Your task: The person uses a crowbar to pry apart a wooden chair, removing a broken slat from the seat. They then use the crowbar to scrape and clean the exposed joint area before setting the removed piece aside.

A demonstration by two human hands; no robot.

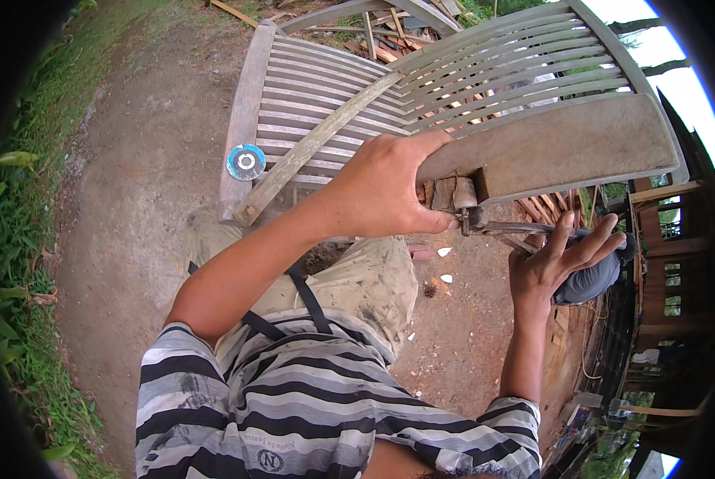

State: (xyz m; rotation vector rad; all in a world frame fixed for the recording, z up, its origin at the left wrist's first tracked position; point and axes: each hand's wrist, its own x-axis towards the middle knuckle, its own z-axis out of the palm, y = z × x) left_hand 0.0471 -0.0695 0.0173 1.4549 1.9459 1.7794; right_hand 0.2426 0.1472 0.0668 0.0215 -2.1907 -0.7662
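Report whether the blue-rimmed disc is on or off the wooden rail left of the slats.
On. The disc overlaps and partly hides the wooden rail, its round face and centre hole visible.

The ground (138, 223) is brown dirt, with green grass (34, 215) at left, a dark wooden building (653, 275) at right, and bright sky (659, 46).

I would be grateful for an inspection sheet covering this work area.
Surface: bare dirt ground with pale scraps.
Job's things: slatted wooden chair; wide board; pliers at the board's rough end.
Clutter: blue disc on the chair; scrap wood behind it.
Hands: left hand grips the board; right hand holds the pliers' handles.
Cables: possible thin cord at right, unclear.
Surroundings: greenery left, wooden structure right.
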